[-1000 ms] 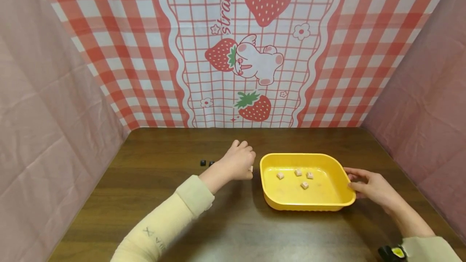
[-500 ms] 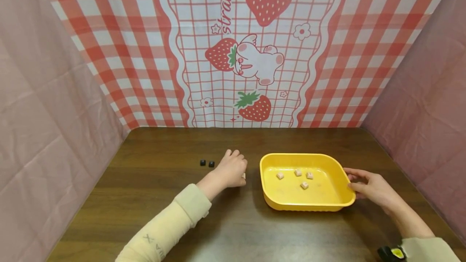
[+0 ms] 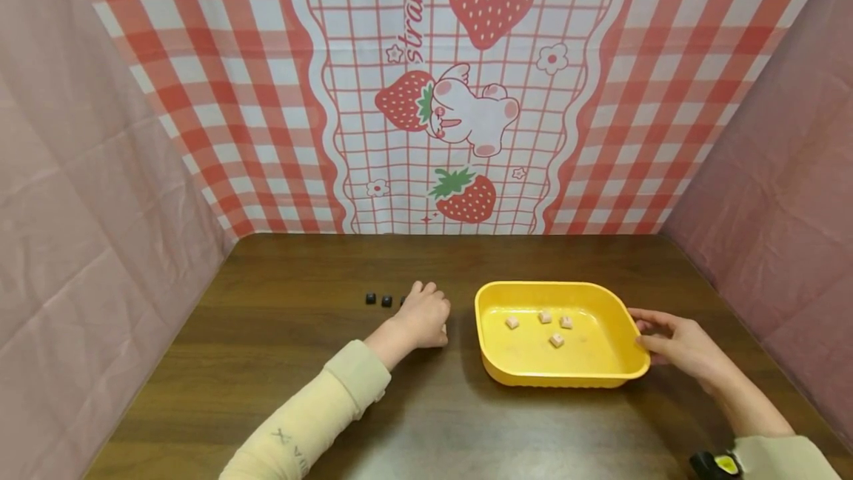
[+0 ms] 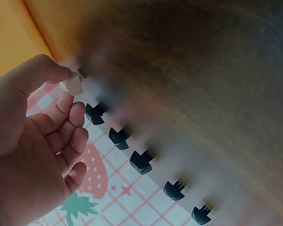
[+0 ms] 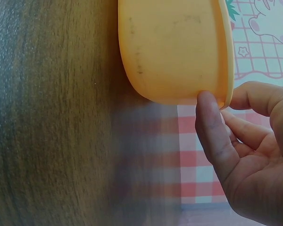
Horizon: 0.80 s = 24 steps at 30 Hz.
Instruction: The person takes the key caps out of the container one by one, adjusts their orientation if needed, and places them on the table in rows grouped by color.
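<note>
My left hand (image 3: 421, 318) is low over the table, left of the yellow tray. In the left wrist view, its thumb and index finger pinch a small beige keycap (image 4: 72, 85), while the other fingers curl in loosely. Beside that hand runs a row of black keycaps (image 4: 141, 162), stems showing in the left wrist view; in the head view the hand hides part of the row. At the tray's right end, my right hand (image 3: 686, 343) grips the rim of the yellow tray (image 3: 563, 376) between thumb and fingers. Several beige keycaps (image 3: 556, 341) lie spread inside the tray.
The dark wooden table (image 3: 533, 435) reaches back to a strawberry-print checked cloth (image 3: 600, 191). Pink cloth walls (image 3: 100, 206) close off both sides. The tray's raised wall faces the left hand.
Still pinching the beige keycap, my left hand has moved a little left and nearer the body, away from the tray. The right hand and the tray have hardly moved.
</note>
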Motion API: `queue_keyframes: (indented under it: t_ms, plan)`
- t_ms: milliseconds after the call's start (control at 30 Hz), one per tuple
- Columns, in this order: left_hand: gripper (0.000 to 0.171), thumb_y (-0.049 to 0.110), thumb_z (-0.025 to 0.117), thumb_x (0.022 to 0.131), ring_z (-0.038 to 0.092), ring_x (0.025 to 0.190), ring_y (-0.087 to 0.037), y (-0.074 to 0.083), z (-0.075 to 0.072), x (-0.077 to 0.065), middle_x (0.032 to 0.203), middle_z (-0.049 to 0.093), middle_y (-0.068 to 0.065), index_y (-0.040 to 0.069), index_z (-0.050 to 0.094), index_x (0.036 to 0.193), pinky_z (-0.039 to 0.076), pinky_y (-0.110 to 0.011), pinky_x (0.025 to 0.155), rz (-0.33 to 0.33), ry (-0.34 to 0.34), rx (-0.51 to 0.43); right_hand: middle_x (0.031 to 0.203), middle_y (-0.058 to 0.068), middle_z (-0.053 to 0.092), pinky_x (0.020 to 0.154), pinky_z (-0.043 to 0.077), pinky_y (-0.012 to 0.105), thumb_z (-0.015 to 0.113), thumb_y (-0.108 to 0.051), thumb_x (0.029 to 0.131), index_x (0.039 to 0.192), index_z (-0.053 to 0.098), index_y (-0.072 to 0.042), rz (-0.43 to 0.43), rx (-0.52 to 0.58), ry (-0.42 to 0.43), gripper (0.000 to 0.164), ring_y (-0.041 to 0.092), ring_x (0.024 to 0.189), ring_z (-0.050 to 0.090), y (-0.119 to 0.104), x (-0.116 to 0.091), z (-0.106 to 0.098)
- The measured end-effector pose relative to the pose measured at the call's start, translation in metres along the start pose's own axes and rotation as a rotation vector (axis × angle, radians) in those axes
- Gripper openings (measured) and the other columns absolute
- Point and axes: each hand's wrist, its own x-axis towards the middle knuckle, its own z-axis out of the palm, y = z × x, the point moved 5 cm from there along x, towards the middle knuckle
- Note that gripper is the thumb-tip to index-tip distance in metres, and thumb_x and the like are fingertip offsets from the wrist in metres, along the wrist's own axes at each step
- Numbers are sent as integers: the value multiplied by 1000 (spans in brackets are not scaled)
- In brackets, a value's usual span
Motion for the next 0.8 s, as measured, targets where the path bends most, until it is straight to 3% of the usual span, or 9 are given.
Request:
queue_keyframes:
  t_ms: [400, 533, 800]
  plan:
    - [25, 38, 73, 71, 42, 87, -17, -1, -1, 1, 86, 56, 4, 20, 55, 71, 29, -35, 80, 22, 17, 1, 106, 20, 53, 64, 55, 30, 64, -12, 87, 135, 41, 11, 4, -3, 2, 58, 7, 76, 59, 0, 0, 0]
    - [27, 40, 73, 73, 42, 88, -17, -3, -8, 1, 87, 56, 4, 20, 55, 71, 29, -34, 80, 25, 19, 2, 106, 19, 53, 64, 55, 30, 64, -12, 87, 135, 41, 11, 5, -6, 3, 58, 6, 76, 58, 0, 0, -1]
    - [28, 41, 74, 73, 42, 91, -18, -2, -30, 3, 94, 58, 3, 19, 62, 85, 29, -36, 82, 34, 36, -3, 106, 19, 54, 64, 55, 29, 64, -13, 87, 134, 41, 11, 2, -24, 7, 57, 5, 76, 58, 0, 0, -1]
